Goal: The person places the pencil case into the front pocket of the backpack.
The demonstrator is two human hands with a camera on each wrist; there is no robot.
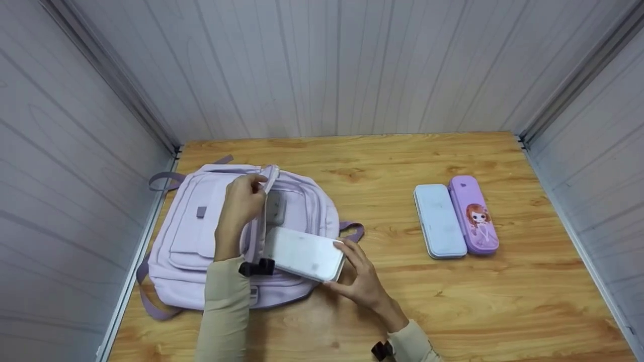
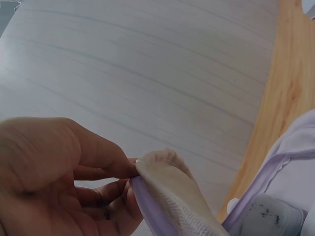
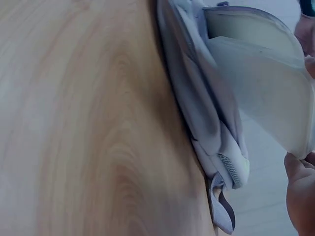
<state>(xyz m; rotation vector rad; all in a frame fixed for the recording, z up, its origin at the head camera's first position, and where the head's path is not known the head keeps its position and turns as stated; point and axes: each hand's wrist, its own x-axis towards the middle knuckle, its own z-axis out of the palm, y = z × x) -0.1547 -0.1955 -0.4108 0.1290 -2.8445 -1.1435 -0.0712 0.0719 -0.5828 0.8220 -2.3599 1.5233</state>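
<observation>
A pale lilac backpack lies on the table at the left, its front pocket pulled open. With thumb and fingers my left hand pinches the edge of the pocket flap and lifts it. A white pencil case is in my right hand, gripped at its right end between thumb and fingers. The left end of that case sits under the flap, inside the pocket's mouth; the right wrist view also shows it tilted there. Deeper in the pocket is a greyish case, partly covered by the flap.
On the right of the wooden table, a light blue pencil case lies beside a purple pencil case with a cartoon girl. Pale panels wall the table at the back and both sides. Backpack straps stick out.
</observation>
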